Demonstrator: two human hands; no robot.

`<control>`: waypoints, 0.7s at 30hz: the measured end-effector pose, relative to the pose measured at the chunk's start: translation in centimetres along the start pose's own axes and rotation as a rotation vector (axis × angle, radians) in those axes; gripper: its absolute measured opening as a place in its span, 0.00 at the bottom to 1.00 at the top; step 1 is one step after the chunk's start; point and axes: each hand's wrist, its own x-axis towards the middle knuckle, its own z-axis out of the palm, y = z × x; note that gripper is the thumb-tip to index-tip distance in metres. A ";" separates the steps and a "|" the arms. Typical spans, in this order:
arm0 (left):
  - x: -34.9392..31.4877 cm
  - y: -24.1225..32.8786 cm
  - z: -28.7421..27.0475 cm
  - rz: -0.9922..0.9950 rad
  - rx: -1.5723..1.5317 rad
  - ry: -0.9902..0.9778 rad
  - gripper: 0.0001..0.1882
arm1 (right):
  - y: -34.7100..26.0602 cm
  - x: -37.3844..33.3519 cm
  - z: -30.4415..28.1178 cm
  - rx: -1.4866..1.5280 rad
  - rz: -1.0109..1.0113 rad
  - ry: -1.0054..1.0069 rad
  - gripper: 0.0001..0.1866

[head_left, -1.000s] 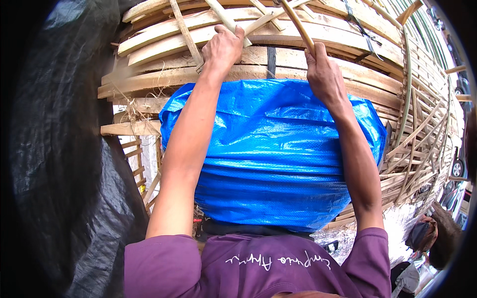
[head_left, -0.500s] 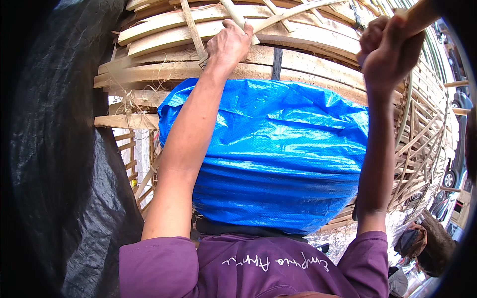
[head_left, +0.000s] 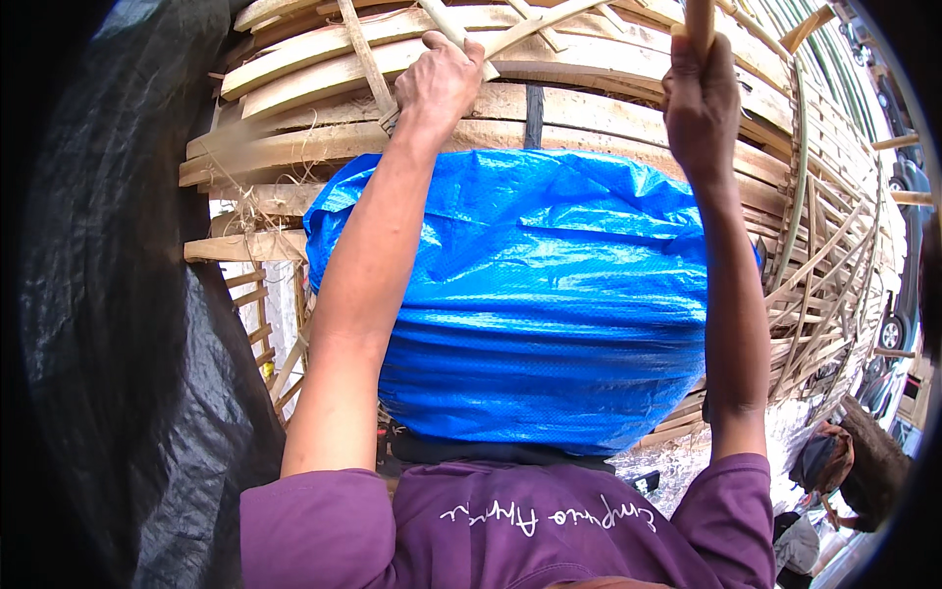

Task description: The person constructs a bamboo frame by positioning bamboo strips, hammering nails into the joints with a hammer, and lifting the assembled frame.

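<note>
My left hand [head_left: 439, 86] is closed around the near end of a pale wooden stick [head_left: 444, 20], which slants up to the far edge of the view. That end rests over a stack of sawn wooden slats [head_left: 589, 64], where another pale strip [head_left: 549, 22] crosses close to it. Off to the right, my right hand [head_left: 703, 108] is wrapped round a thick wooden handle [head_left: 700, 27]; whatever is at its far end lies outside the picture. A blue plastic sheet [head_left: 549, 324] covers my front, between my forearms.
Black plastic sheeting [head_left: 108, 294] hangs along the left. Slat ends and stringy fibres [head_left: 260, 211] jut out beside it. A lattice of thin strips [head_left: 814, 265] spreads on the right, with a parked car [head_left: 898, 314] beyond. A dark log [head_left: 873, 456] lies at lower right.
My right hand has swung leftward with the wooden handle, which now stands more upright. My left hand keeps its hold on the stick, and the view has shifted slightly.
</note>
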 end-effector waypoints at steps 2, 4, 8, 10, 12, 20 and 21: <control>0.1 0.5 0.2 0.006 -0.004 0.004 0.36 | 3.0 -3.0 1.9 -0.170 0.064 -0.129 0.13; 0.4 0.6 1.1 0.009 -0.020 0.001 0.35 | 6.1 -3.9 2.3 -0.298 0.067 -0.280 0.13; 0.1 -1.4 0.8 0.000 0.007 0.006 0.33 | -0.1 0.6 -0.1 -0.296 0.103 -0.164 0.17; 0.2 -1.0 0.4 -0.004 0.009 0.002 0.34 | -1.6 2.8 -1.6 -0.057 -0.096 -0.010 0.14; 0.2 -1.0 0.8 -0.017 0.011 0.005 0.34 | -4.2 2.4 -0.1 0.311 -0.093 0.175 0.13; 0.1 -0.6 1.4 0.002 -0.005 0.026 0.34 | 3.0 -4.1 2.8 -0.311 0.129 -0.338 0.13; 0.3 -0.8 1.1 0.004 -0.026 0.035 0.34 | 2.2 -3.0 2.6 -0.269 0.120 -0.320 0.13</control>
